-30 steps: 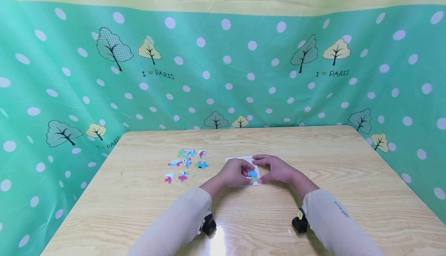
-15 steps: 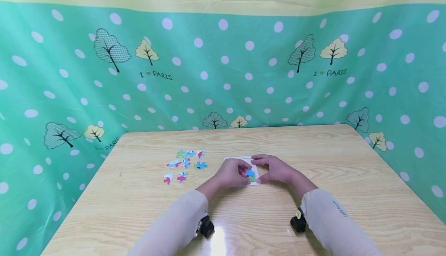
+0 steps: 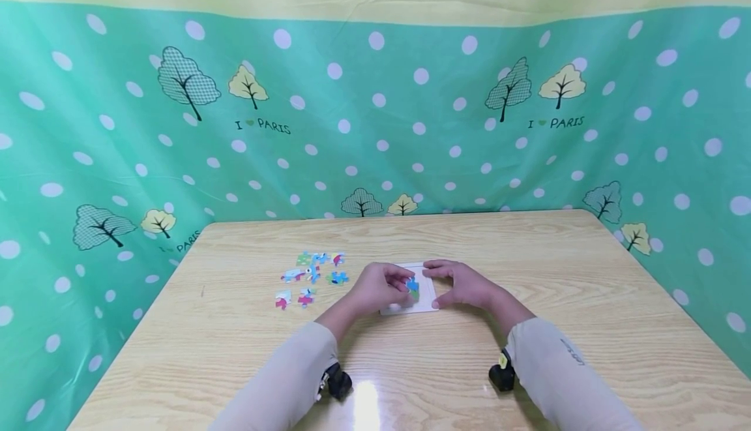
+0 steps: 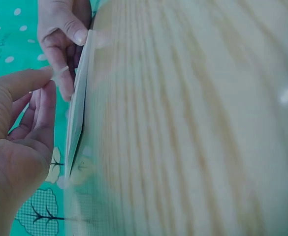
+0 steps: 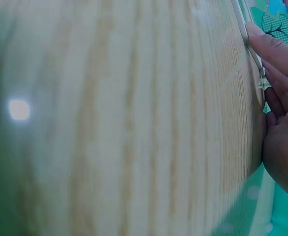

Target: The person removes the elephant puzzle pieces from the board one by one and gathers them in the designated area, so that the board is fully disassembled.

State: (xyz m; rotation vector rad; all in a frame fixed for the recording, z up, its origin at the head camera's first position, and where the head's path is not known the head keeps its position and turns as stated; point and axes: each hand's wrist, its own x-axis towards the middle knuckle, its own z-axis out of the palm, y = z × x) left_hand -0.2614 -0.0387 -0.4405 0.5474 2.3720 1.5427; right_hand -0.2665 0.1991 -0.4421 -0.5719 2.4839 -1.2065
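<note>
My left hand pinches a blue and green jigsaw piece between thumb and fingertips. It holds the piece tilted over a flat white puzzle tray. In the left wrist view the piece shows as a thin pale edge at the fingertips, just off the tray. At the tray's right side, my right hand grips the edge, thumb at the near corner and forefinger at the far one. The right wrist view has that thumb on the tray's rim, other fingers curled beside it. Part of the tray is hidden behind my left hand.
Several loose jigsaw pieces lie left of the tray on the light wooden table. A green dotted curtain hangs along the table's back edge. A black wrist camera sits under each sleeve.
My left hand has drawn back to the left, lifting the blue and green piece from the tray's right side and tilting it. My right hand stays at the tray's edge.
</note>
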